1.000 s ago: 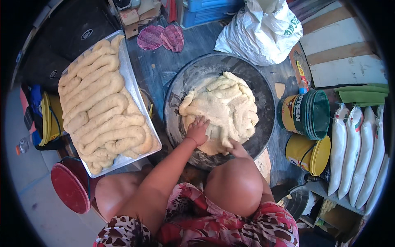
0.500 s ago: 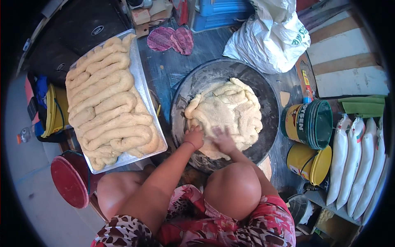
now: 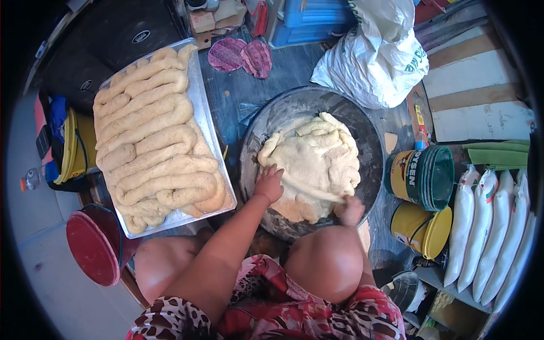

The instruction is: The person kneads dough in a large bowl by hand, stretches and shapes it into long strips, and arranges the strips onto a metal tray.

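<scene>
A large mass of pale dough [image 3: 320,153] with folded, lumpy edges fills much of a wide dark basin [image 3: 368,141] in front of my knees. At the dough's left edge lies my left hand [image 3: 270,185], its fingers spread against the surface. A stretched strand of dough [image 3: 313,190] runs from beside that hand across the mass to my right hand [image 3: 349,209]. My right hand, a little blurred, is closed around the strand's end at the basin's lower right; part of its fingers is hidden.
To the left, a metal tray [image 3: 218,170] carries thick ropes of dough. A red lidded bucket [image 3: 93,246] stands below it. Right of the basin are a green bucket [image 3: 439,178], a yellow bucket [image 3: 436,235] and several long white filled bags [image 3: 481,226]. A white sack [image 3: 368,68] sits behind.
My right hand has moved right and down from the dough's middle, drawing out a strand. My left hand's fingers have spread on the dough's left edge. The view has shifted slightly.
</scene>
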`<state>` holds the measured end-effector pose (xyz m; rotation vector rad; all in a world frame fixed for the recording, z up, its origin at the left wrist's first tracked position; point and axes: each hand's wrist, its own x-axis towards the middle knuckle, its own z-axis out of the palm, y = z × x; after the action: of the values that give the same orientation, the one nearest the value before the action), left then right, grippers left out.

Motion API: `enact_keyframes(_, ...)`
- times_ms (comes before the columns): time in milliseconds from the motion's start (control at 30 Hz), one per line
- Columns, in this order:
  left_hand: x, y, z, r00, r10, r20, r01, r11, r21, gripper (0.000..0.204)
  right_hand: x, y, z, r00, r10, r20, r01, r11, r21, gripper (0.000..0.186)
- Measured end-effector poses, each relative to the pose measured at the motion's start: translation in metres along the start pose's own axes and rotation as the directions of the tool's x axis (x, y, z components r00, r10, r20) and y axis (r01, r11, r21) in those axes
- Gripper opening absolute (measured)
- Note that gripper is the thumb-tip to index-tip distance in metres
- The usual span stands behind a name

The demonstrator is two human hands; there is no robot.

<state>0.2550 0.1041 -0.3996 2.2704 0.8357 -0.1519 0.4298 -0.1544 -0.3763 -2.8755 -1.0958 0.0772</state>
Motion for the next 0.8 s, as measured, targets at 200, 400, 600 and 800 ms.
enact_keyframes(200, -0.003, -0.011, -0.005, 0.995, 0.028, 0.092, -0.03, 0.999, 0.023, 0.039, 0.038, 0.04, -0.029, 0.876, 0.479, -0.047, -0.47, 0.831, -0.296, 0.054)
enact_keyframes(400, -0.003, -0.014, 0.001, 0.983, 0.004, 0.183, 0.009, 0.997, -0.071, 0.036, 0.094, -0.09, 0.014, 0.979, -0.137, 0.15, 0.074, 0.928, 0.366, 0.073)
enact_keyframes(600, 0.002, -0.014, -0.005, 0.986, -0.057, -0.159, 0.027, 0.983, -0.182, 0.05, 0.056, -0.148, 0.051, 0.729, -0.618, 0.293, 0.64, 0.768, 0.027, 0.038)
enact_keyframes(800, -0.004, -0.009, -0.007, 1.0, -0.008, -0.009, 0.009, 0.996, 0.093, 0.056, -0.007, -0.117, 0.043, 0.382, -0.543, 0.748, 0.362, 0.833, 0.419, 0.03)
